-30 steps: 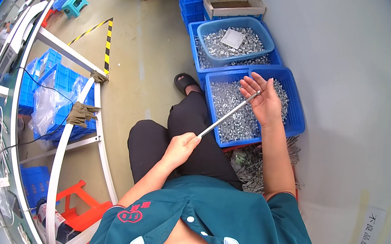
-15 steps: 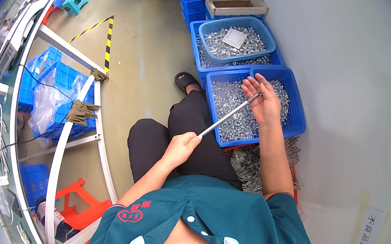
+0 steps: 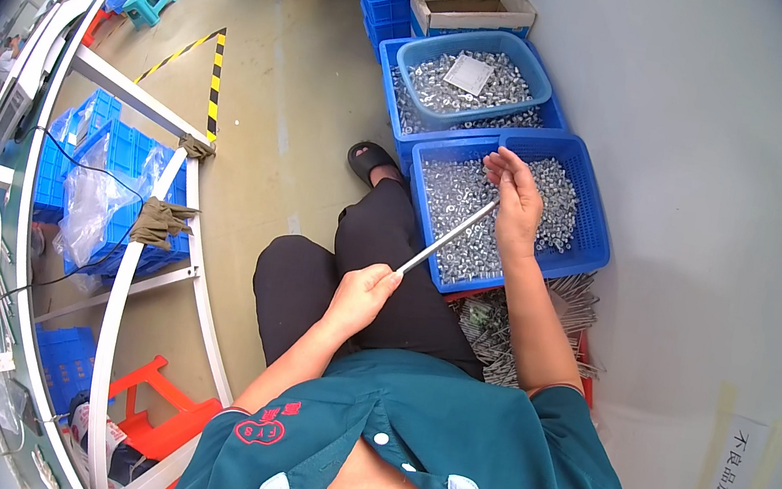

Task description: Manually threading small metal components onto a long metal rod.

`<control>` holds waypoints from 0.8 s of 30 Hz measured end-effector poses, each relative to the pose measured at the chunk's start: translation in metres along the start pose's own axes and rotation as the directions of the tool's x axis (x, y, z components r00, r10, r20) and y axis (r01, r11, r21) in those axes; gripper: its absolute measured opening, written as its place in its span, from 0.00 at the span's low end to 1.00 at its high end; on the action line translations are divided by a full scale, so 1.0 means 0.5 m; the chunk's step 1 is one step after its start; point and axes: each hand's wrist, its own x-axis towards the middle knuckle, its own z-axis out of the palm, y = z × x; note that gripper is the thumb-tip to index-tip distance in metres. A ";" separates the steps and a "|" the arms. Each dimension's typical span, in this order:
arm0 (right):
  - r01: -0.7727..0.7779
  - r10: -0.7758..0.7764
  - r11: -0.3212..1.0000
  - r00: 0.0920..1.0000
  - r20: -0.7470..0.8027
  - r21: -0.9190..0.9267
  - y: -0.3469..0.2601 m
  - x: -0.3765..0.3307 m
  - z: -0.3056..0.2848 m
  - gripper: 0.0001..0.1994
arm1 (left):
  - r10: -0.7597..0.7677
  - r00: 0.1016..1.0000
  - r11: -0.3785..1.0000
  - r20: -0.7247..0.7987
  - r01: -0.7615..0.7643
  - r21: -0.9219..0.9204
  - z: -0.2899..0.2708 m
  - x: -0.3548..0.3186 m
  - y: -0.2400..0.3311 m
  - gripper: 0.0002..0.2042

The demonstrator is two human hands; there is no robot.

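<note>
My left hand (image 3: 363, 296) is closed around the lower end of a thin, straight silver metal rod (image 3: 450, 236), which slants up to the right over my lap. At the rod's far end is my right hand (image 3: 518, 208), its fingers stretched out and the palm edge against or just beside the tip; exact contact is hidden. Beneath that hand stands a blue crate (image 3: 597, 237) full of small silver metal parts (image 3: 454, 259) that look like nuts or short sleeves.
Many thin metal rods (image 3: 494, 346) lie below the crate. Behind it are a light-blue basin (image 3: 546, 88) of similar parts and a cardboard box (image 3: 469, 26). A grey wall (image 3: 712, 191) bounds the right. White frame legs (image 3: 109, 354) and a red stool (image 3: 146, 410) stand left.
My right hand has turned from palm-up to more edge-on and shifted slightly left and down along the rod. My left hand keeps its grip and place.
</note>
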 end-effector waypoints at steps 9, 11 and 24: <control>-0.410 0.381 0.525 0.897 0.225 0.746 -0.046 0.016 -0.032 0.17 | -0.007 1.000 1.000 -0.029 0.006 -0.023 0.001 -0.003 0.004 0.14; -0.455 0.441 0.558 0.871 0.217 0.694 -0.035 0.011 -0.041 0.17 | 0.016 1.000 0.999 -0.026 -0.017 -0.047 0.002 -0.003 0.001 0.14; -0.597 0.635 0.587 0.758 0.145 0.547 0.033 0.001 -0.075 0.11 | -0.052 0.999 0.996 -0.008 0.051 -0.071 -0.003 0.002 0.013 0.15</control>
